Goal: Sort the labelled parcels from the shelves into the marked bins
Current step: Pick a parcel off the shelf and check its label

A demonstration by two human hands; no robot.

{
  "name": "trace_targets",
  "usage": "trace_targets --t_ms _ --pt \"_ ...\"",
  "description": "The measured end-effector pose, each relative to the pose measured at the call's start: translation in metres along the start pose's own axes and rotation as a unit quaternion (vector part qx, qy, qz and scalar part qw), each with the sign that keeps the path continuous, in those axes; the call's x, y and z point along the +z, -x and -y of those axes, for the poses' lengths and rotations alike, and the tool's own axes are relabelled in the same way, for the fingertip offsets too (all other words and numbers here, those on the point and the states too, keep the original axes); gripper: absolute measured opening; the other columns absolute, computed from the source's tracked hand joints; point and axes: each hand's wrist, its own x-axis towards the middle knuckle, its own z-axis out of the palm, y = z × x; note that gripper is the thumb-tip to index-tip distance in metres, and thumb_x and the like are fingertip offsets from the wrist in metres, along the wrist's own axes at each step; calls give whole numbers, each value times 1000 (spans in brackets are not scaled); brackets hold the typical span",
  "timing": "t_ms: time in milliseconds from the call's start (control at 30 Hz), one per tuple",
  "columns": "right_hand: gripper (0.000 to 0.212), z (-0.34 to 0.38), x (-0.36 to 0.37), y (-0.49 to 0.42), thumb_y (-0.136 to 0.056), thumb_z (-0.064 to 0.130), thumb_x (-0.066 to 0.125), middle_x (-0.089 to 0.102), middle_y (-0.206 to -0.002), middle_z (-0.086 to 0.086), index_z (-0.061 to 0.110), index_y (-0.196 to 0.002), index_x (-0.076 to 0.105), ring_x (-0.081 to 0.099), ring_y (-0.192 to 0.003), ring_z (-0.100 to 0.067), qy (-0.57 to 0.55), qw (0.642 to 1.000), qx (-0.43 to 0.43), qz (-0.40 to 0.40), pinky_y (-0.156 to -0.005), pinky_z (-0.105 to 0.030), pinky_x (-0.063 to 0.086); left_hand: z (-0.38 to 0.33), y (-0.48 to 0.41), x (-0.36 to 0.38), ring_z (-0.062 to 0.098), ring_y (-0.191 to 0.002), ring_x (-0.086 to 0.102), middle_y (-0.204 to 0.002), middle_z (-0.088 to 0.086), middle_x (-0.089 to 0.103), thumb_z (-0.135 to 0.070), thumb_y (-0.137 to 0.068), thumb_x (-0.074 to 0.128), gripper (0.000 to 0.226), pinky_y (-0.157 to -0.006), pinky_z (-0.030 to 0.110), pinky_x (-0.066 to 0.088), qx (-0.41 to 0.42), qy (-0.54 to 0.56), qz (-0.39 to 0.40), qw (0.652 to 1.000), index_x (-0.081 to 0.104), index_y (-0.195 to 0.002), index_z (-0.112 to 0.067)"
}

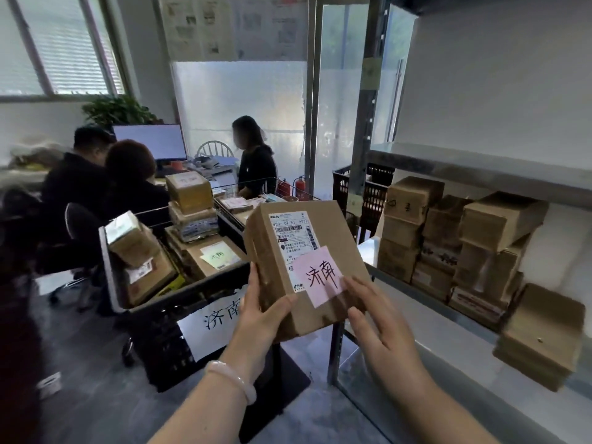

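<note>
The left hand (259, 315) grips a cardboard parcel (272, 248) and holds it up, tilted, in the middle of the view. Its fingers (254, 277) are curled along the parcel's left side and its thumb is pressed across the lower front face, so the parcel is clamped between them. A pale bracelet (232, 379) sits on that wrist.

The right hand (384, 328) is at the parcel's lower right corner. Its fingers (358, 285) are nearly straight and slightly apart, their tips touching the right edge of a pink note (322, 277) stuck on the front face. Its thumb lies just beside the parcel's bottom edge; no grip shows here.

The pink note carries handwritten characters and overlaps the lower part of a white shipping label (293, 235), which lies above the right fingertips.

Beyond and below the left fingers stands a black bin (179, 291) with more boxes (141, 241) in it. A paper sign (211, 318) on its front bears handwritten characters that look the same as the note's; the left hand hides part of it.

To the right of the right fingers, a metal shelf (480, 166) holds stacked cardboard boxes (448, 238), well apart from the held parcel. Farther beyond the bin, three people are at a surface with a monitor (150, 141).
</note>
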Motion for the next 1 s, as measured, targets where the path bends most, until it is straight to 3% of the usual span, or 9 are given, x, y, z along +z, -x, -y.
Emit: trace_targets --t_ms 100,267,367,433,533,700,867,933,1000 --pt "47 -10 9 -23 -93 45 53 25 -145 37 67 -130 34 22 -135 9 26 1000 15 6 -105 -24 24 0 -15 -13 25 -117 65 -137 0 60 -51 -55 86 95 -97 51 54 -20 26 -18 999 38 -134 -69" --pt "53 -32 23 -79 -90 44 58 30 -147 27 58 -135 34 30 -137 -4 0 999 37 -5 -114 -39 30 0 -56 -31 18 -98 74 -114 -11 74 -39 -70 77 71 -76 43 60 -29 65 -60 996 42 -125 -67" --pt "54 -43 39 -116 -86 56 54 30 -149 26 62 -135 32 30 -138 -4 -34 999 32 28 -111 -48 35 -4 -86 -41 17 -98 73 -116 -10 73 -42 -70 77 79 -85 47 59 -18 63 -96 993 40 -137 -60" --pt "52 -49 51 -143 -87 57 52 29 -145 34 70 -131 29 34 -130 1 -49 997 17 49 -109 -46 37 -8 -108 -49 20 -99 74 -116 -6 74 -42 -70 79 84 -89 52 57 -18 67 -117 991 36 -141 -57" --pt "51 -58 66 -185 -92 47 54 23 -132 52 74 -125 28 28 -124 14 -64 995 -9 78 -109 -34 31 -17 -140 -65 26 -97 74 -111 -2 76 -41 -70 81 86 -78 48 60 -6 74 -154 985 35 -141 -57" --pt "49 -69 85 -252 -95 41 52 33 -146 20 51 -140 38 27 -137 -3 -73 992 -18 106 -113 -38 28 -27 -177 -102 28 -105 71 -120 2 72 -45 -71 73 76 -84 56 59 -8 74 -226 971 45 -141 -49" --pt "45 -77 120 -300 -95 41 52 32 -137 34 60 -133 37 23 -130 13 -106 978 -62 167 -110 -28 23 -33 -189 -138 35 -117 65 -126 9 69 -40 -78 66 63 -103 59 47 13 60 -283 957 52 -139 -40" --pt "45 -81 134 -312 -95 45 50 30 -134 40 58 -136 37 21 -122 24 -115 972 -66 192 -105 -23 21 -36 -183 -152 34 -117 65 -124 9 70 -41 -81 62 51 -103 56 48 23 43 -301 952 61 -132 -38" --pt "45 -83 149 -319 -94 47 49 32 -136 35 58 -136 38 21 -119 22 -123 970 -60 202 -102 -22 20 -38 -174 -165 30 -112 68 -122 9 72 -43 -80 59 42 -99 51 51 16 27 -319 947 68 -122 -39"
